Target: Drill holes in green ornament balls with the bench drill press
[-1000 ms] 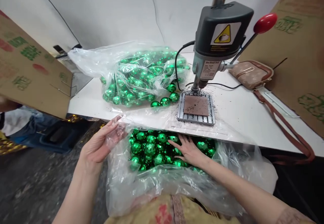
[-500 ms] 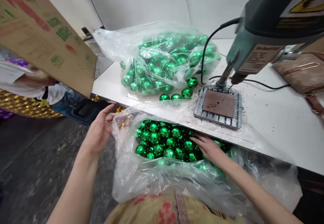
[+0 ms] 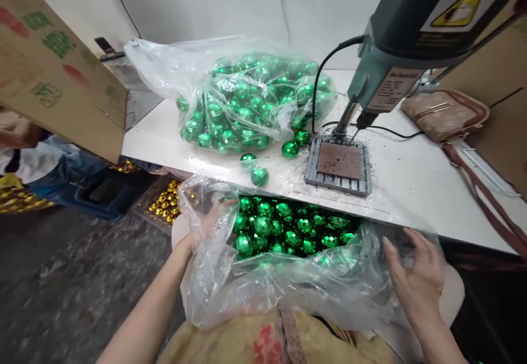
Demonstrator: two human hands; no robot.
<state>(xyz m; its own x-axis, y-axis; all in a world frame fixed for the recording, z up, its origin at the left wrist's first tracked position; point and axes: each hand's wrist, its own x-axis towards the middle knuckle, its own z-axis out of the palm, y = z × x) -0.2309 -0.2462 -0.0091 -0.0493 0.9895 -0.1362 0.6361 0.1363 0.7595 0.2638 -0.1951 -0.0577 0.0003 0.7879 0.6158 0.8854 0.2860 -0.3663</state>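
Along the near edge of the bench (image 3: 415,183), head view: open bag (image 3: 280,284) with green balls (image 3: 262,225) inside. Left hand (image 3: 211,218) at the open bag's left side, blurred behind its film; cannot tell whether that grip is closed. Right hand (image 3: 418,279) at the right side, grip wide, thumb and fingers apart. On the bench: second bag (image 3: 247,103), loose balls (image 3: 259,176) near it, drill (image 3: 376,78) to their right.

The bare left forearm (image 3: 148,298) slants up and inward, and the left hand (image 3: 211,218) at its end is half veiled, so I can't make out its grip. Opposite, the right hand (image 3: 418,279) is raised above its wrist (image 3: 432,328), thumb and fingers parted and loosely bent.
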